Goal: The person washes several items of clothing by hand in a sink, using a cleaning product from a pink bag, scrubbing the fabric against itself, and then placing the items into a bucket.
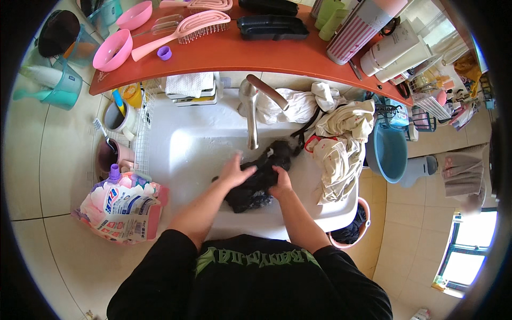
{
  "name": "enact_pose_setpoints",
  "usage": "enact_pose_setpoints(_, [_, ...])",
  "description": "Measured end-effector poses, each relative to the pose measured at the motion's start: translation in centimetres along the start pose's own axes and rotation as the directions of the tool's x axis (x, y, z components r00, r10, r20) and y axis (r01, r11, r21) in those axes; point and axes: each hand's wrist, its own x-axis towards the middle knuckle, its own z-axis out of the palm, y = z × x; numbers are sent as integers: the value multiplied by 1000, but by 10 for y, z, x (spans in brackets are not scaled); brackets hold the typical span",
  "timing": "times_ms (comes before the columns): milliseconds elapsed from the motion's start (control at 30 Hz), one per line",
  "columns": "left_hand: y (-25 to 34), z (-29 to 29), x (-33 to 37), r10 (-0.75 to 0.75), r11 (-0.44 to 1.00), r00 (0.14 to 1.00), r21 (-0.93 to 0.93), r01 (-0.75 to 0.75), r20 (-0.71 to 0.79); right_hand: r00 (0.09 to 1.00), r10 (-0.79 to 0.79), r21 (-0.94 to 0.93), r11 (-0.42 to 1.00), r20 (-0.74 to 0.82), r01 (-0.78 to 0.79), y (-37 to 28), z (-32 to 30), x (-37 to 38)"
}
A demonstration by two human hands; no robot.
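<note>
**Inspector:** Pink and white, the soft detergent pouch [124, 209] lies on the floor at near left of the white sink [186, 144], blue label panel facing up, with a purple-capped bottle [114, 173] just behind it. On the far orange shelf [256, 53] a pink-and-white striped cylinder [360, 26] stands tilted at right, beside white bottles [397, 48]. Printing on these I leave unrecorded.

**Clerk:** And the grip on each side?

**Inspector:** The left hand [234, 172] lies flat, fingers spread wide, pressing on the black wet garment [258, 178] in the sink basin; it clasps nothing. The right hand [281, 184] is curled closed on the same garment's right edge, knuckles upward.

**Clerk:** Position of the garment?

**Inspector:** Centre of the basin, just near of the metal tap [249, 114], between both hands. Cream-coloured laundry [341, 144] is heaped on the sink's right rim, touching the garment's far end. A blue basin [389, 152] sits further right.
</note>
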Motion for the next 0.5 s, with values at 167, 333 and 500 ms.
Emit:
enact_pose_setpoints(167, [62,10,-53,475,866,877,-135,-481,-77,958,-152,157,981,242,116,-12,32,-24])
enact_pose_setpoints(333, [96,12,-97,620,773,784,-165,-612,-2,705,80,336,838,704,-430,-6,26,-1])
enact_pose_setpoints(500, [89,11,-81,677,735,715,118,-668,-174,820,-404,-282,798,406,533,19,74,-84])
